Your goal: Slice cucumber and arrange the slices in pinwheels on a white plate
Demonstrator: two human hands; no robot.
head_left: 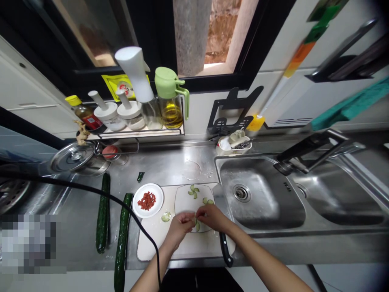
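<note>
My left hand (181,225) and my right hand (212,215) meet over the front part of a squarish white plate (182,202). Both have their fingers pinched. The right fingertips are at a thin cucumber slice (197,226); what the left fingers hold is too small to make out. Farther back on the plate lies a fan of curved cucumber slices (193,191), with another group (208,200) by my right wrist. The plate rests on a pale cutting board (152,243). Left of my left hand, some cucumber pieces (165,217) lie on the board. A black-handled knife (225,249) lies at its right.
A round white plate (136,202) holds chopped red bits. Two whole cucumbers (103,219) lie left, with a cut end (140,176) behind. A black cable (121,198) crosses the view. The sink (261,194) is right; a condiment rack (173,132) stands at the back.
</note>
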